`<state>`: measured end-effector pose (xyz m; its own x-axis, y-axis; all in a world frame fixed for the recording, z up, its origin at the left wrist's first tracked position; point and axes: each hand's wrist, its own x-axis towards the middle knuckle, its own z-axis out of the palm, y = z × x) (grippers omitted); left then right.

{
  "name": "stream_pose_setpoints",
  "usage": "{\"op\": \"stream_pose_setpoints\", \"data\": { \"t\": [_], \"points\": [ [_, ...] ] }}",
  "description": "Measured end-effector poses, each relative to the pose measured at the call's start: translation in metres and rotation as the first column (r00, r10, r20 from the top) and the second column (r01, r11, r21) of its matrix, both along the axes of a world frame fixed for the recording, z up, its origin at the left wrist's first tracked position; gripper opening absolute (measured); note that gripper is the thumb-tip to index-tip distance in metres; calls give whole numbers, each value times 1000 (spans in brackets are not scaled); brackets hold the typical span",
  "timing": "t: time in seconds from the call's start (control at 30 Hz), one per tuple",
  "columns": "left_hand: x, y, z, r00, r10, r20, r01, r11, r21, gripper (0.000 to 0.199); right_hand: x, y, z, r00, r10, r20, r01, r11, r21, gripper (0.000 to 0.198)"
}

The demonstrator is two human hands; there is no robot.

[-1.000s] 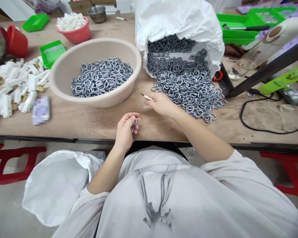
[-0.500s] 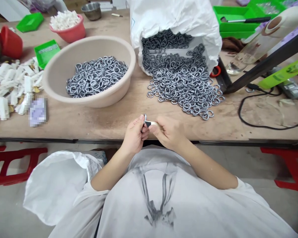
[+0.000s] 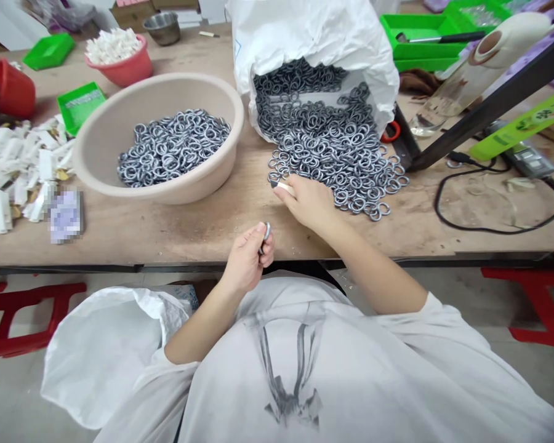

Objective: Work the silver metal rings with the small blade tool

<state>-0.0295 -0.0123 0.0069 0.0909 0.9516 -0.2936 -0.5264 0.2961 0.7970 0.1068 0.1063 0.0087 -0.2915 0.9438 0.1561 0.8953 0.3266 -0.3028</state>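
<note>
My left hand (image 3: 250, 251), near the table's front edge, is closed on a grey metal ring (image 3: 266, 231) between thumb and fingers. My right hand (image 3: 310, 200) grips a small tool (image 3: 284, 187) with a white handle and a dark flat end; its exact kind is unclear. That tool's end lies at the near left edge of a loose pile of grey rings (image 3: 341, 166). The pile spills out of a white sack (image 3: 314, 31) lying on its side. Left of it, a beige basin (image 3: 85, 175) holds many similar rings.
White pieces (image 3: 13, 166) are heaped at the left beside a purple item (image 3: 66, 215), partly pixelated. Behind stand a red bowl (image 3: 124, 71) and green trays (image 3: 80, 109). A dark metal bar (image 3: 484, 107) and black cable (image 3: 438, 203) are at the right. A white bag (image 3: 106, 351) hangs below.
My right hand has moved forward with the tool, away from my left hand to the ring pile. My left hand keeps the ring in nearly the same place. The view has shifted slightly.
</note>
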Motion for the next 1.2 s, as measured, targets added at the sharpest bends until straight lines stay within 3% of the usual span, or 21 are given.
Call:
{"op": "stream_pose_setpoints", "data": {
  "t": [0.13,0.23,0.33,0.47,0.6,0.73,0.8,0.83,0.93,1.0,1.03,1.13,1.2],
  "points": [
    [-12,8,-4,996,80,-39,-80,997,-6,36,-27,37,3,986,76,151,-72,997,-33,35],
    [-21,14,-5,990,136,-24,-137,990,-45,34,-34,47,3,975,79,209,-65,995,-76,31],
    [-27,20,-6,985,173,16,-171,981,-90,25,-28,46,-1,989,66,135,-60,997,-48,31],
    [-28,27,-4,987,162,1,-161,982,-94,29,-22,47,-7,995,57,84,-56,998,-24,33],
    [-26,28,-5,981,169,-100,-172,985,-18,34,-20,48,-5,991,80,105,-75,996,-49,24],
    [-27,29,-15,921,264,-286,-233,963,138,30,-6,33,-2,989,108,-98,-115,991,-68,22],
    [-27,33,-20,829,292,-478,-191,950,249,26,3,21,-5,972,122,-203,-139,988,-72,24],
    [-26,35,-23,741,287,-607,-130,948,289,25,6,15,-7,966,118,-228,-137,988,-69,24],
    [-19,44,-26,313,209,-926,117,960,256,27,13,3,-15,968,53,-245,-71,995,-66,22],
    [-12,50,-27,50,169,-984,223,959,176,30,15,-1,-19,959,13,-284,-36,997,-74,22],
    [-10,52,-27,-38,162,-986,254,956,147,31,16,-2,-20,950,3,-312,-28,997,-76,22],
    [-7,59,-28,-167,159,-973,285,953,106,31,19,-8,-21,918,-15,-397,-18,997,-79,22],
    [-12,60,-27,-139,165,-977,264,957,124,32,22,-13,-23,897,-32,-441,-9,996,-89,23]
  ]
}}
